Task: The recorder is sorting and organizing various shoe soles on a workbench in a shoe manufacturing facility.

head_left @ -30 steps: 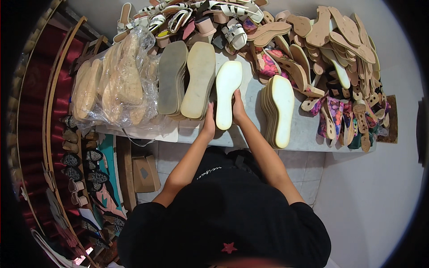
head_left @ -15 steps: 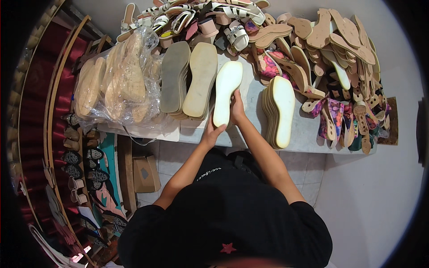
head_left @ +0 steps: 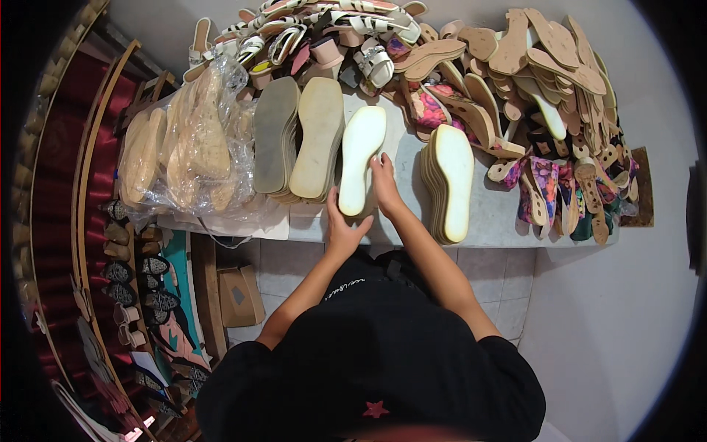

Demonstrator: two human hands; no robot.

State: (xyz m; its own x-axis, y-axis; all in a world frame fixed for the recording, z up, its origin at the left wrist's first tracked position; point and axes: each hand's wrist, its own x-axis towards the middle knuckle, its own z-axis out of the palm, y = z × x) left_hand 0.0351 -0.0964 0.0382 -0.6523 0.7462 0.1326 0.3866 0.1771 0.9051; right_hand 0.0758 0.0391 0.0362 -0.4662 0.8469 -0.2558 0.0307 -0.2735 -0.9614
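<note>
A pale, shoe-shaped sole (head_left: 364, 147) lies lengthwise in front of me, its narrow heel end toward me. My left hand (head_left: 345, 227) is beside the heel, fingers along its left edge and thumb spread away. Against the right edge, around the middle, rest the outstretched fingers of my right hand (head_left: 384, 188). Neither hand is wrapped around the sole. Just left of it stand a stack of beige soles (head_left: 318, 140) and a stack of grey soles (head_left: 275, 140). Another stack of pale soles (head_left: 451, 177) stands to the right. What lies under the middle sole is hard to make out.
Finished sandals (head_left: 375, 62) are heaped along the back. Tan insoles (head_left: 508, 51) and floral wedges (head_left: 541, 188) pile up at the right. A clear plastic bag (head_left: 195, 147) of soles sits on the left of the table (head_left: 486, 232). Shoe racks (head_left: 132, 272) stand at far left.
The sole has come down from my grip beside the stacks. My left thumb has come off the heel, and both hands have loosened. The view has shifted slightly.
</note>
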